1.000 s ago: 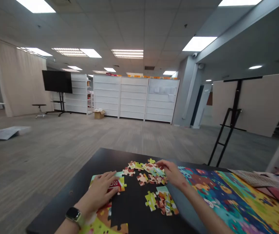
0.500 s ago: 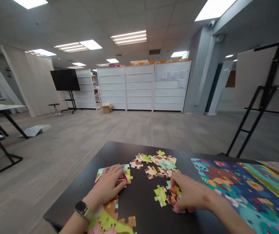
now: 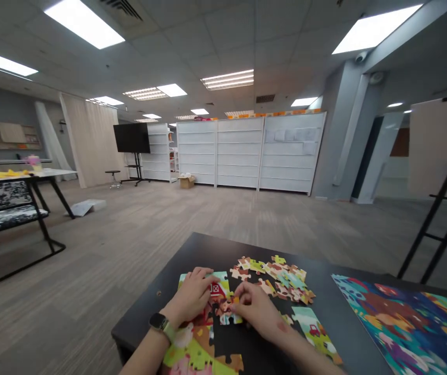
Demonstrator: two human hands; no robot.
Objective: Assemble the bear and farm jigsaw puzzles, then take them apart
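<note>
A partly joined jigsaw puzzle (image 3: 196, 355) with a red barn, pink animals and green ground lies at the left of the black table (image 3: 176, 265). My left hand (image 3: 192, 298) rests flat on its upper part, fingers stretched out. Between the thumb and fingers of my right hand (image 3: 260, 308) is a puzzle piece (image 3: 225, 311) with a brown-haired figure, at the right edge of the joined part. Whether it is locked in, I cannot tell. A heap of loose puzzle pieces (image 3: 291, 279) sits beyond my right hand. Nearer, a section with a red tractor (image 3: 314, 330) lies beside my right wrist.
Colourful picture sheets (image 3: 403, 317) cover the table's right side. A black easel stand (image 3: 442, 219) rises behind them. Across the carpet are white shelves (image 3: 237, 153), a screen on a stand (image 3: 131, 138) and a cardboard box (image 3: 187, 181). Another table (image 3: 57, 172) stands at left.
My right hand has moved left, carrying the figure piece from near the heap to the joined puzzle. My left hand stays on the puzzle. The view has turned left and tilted up.
</note>
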